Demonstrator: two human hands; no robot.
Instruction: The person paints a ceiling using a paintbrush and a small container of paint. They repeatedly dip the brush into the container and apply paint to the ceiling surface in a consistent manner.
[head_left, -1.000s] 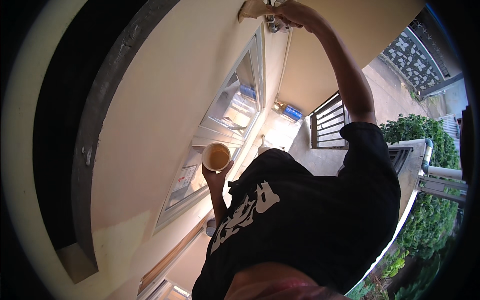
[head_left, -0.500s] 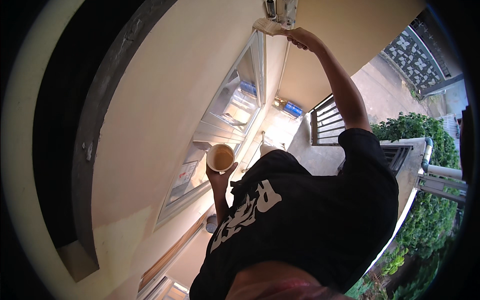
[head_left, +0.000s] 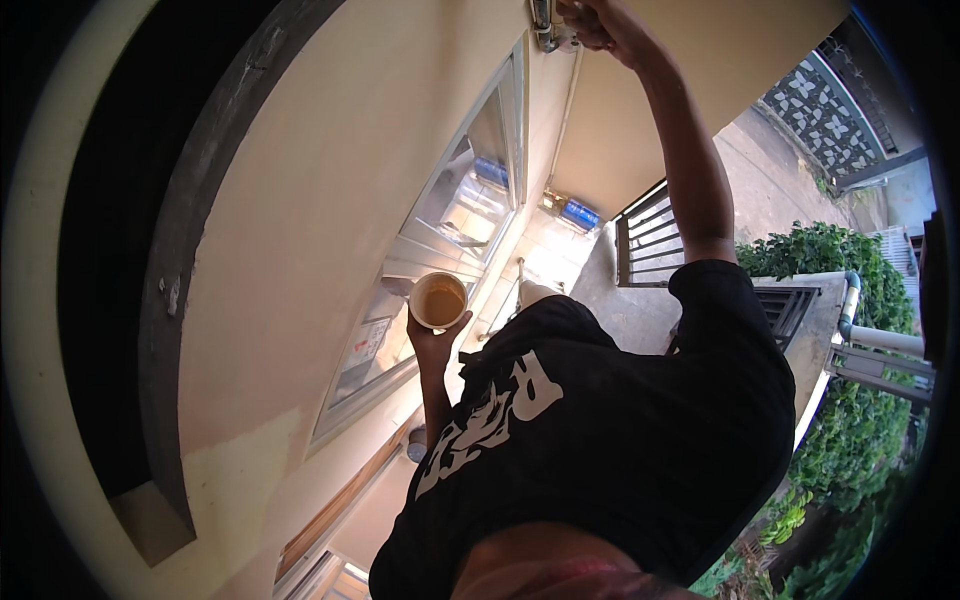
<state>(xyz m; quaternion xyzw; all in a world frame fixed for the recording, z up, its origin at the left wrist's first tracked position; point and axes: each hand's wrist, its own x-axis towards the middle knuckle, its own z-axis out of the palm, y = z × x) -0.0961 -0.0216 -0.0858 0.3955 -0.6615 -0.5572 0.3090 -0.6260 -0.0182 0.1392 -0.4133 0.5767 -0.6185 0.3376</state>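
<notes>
My left hand (head_left: 434, 342) is closed round a pale round cup (head_left: 417, 292), in front of the window. Light brown paint (head_left: 442, 304) shows inside the cup, and its mouth faces the view. High at the top edge, my right hand (head_left: 602, 28) is raised on an outstretched arm with its fingers curled. It was gripping a paintbrush half a second ago; the brush itself is now beyond the upper edge. Beside that hand, a dark and metallic fixture (head_left: 543, 25) sits on the wall above the window.
A cream wall (head_left: 290, 190) holds a framed glass window (head_left: 465, 190). A dark grey edge (head_left: 165, 300) curves along the left. A blue-wrapped pack (head_left: 578, 213) lies on the floor beyond. Metal railing (head_left: 645, 240) and green bushes (head_left: 850, 430) are at the right.
My right hand has moved up, carrying the paintbrush out of view past the top edge. The cup in my left hand has risen slightly in the picture.
</notes>
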